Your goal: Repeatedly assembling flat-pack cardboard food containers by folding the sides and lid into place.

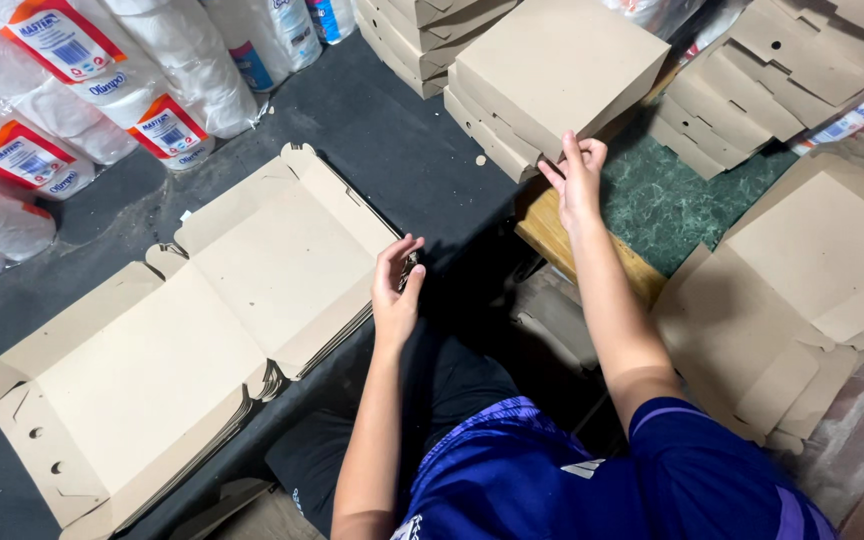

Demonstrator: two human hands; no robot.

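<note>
- The dark grey work surface (392, 140) carries most of what lies here and runs from the far edge down to the person's lap.
- A stack of flat, unfolded brown cardboard box blanks (192, 330) covers the near left part of that surface, the top blank spread open with its flaps out.
- A pile of folded, closed brown cardboard boxes (552, 70) sits at the far right edge of the surface, one corner over a green marbled table top (672, 205).
- More flat brown cardboard blanks (802, 290) lie heaped at the right, off the dark surface.
- Plastic-wrapped white paper rolls (152, 70) line the far left corner.
- The right hand (577, 180) touches the near corner of the top folded box, fingers straight and loosely spread, gripping nothing.
- The left hand (395, 285) rests at the right edge of the top blank, fingers curled over that edge, thumb opposite.
</note>
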